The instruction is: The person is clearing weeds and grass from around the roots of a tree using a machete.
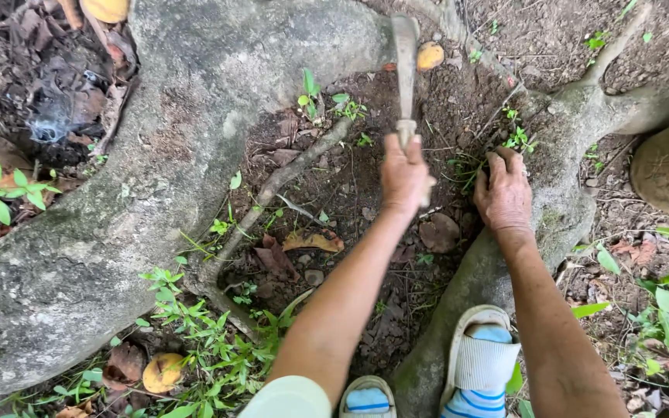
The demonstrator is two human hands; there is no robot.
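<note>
One hoe [406,70], two hands.

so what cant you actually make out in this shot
- Head view: the blade is motion-blurred, so its edge and tip are unclear.
- The handle is hidden inside the left hand grip.
- What the right hand fingers pinch among the weeds is covered by the hand.
- The sandals are cut off by the bottom edge.

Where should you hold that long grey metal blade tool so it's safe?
Hold the grey metal blade tool by its handle at the near end, coming from below, just where the left hand wraps it now. The flat blade points away toward the big grey tree root, so the near end is likely the safest part. The right hand rests beside it.
</note>
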